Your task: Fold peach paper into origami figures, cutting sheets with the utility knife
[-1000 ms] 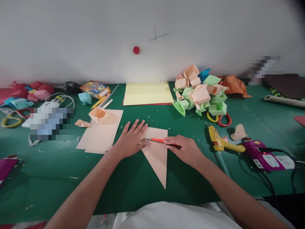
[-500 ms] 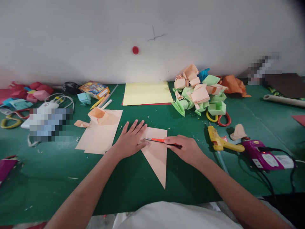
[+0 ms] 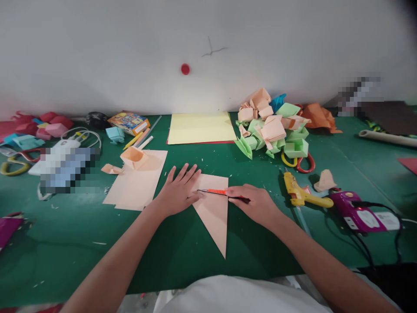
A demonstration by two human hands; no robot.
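Observation:
A peach sheet of paper [image 3: 216,217], folded into a triangle with one point towards me, lies on the green table. My left hand [image 3: 177,191] rests flat on its left part, fingers spread and palm down. In my right hand [image 3: 252,200] is a red and black utility knife [image 3: 217,192], held low over the paper. Its blade points left, with the tip close to my left thumb; I cannot tell whether the blade touches the paper. Left of my left hand are flat peach sheets [image 3: 137,191] with a folded peach paper box [image 3: 134,157] on them.
A yellow glue gun [image 3: 302,193] and a purple power strip [image 3: 355,213] with black cords lie at the right. Behind them are scissors [image 3: 306,163] and a heap of folded papers [image 3: 272,128]. Yellow sheets [image 3: 202,128] lie against the wall. A white power strip [image 3: 60,150] stands at left.
The knife and my right hand have shifted very slightly to the right. My left hand and the folded paper stay in place.

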